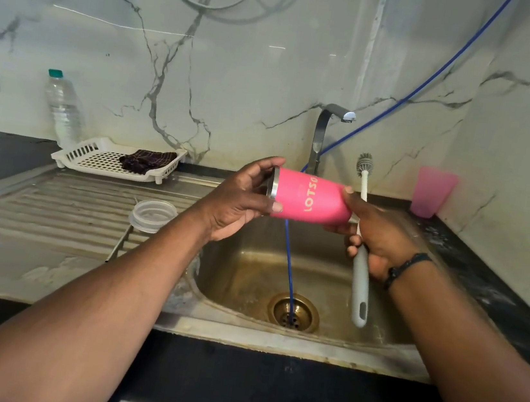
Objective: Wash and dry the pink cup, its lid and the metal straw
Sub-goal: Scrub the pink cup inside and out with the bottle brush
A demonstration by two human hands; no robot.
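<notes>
Pink cup held sideways over the steel sink.

Pink cup (311, 197) lies horizontal, long axis left-right, metal-rimmed mouth facing left, narrower base right. Left hand (240, 197) curls round the rim; right hand (383, 240) steadies the base with thumb and fingertip while gripping the bottle brush (362, 247), bristles up. Clear plastic lid (153, 215) rests on the ribbed drainboard (54, 206), with the thin metal straw (118, 244) just beside it.

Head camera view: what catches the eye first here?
A bright pink cup held sideways above the sink, gripped by the left hand at its rim and the right hand at its base. The right hand also holds a bottle brush.
</notes>
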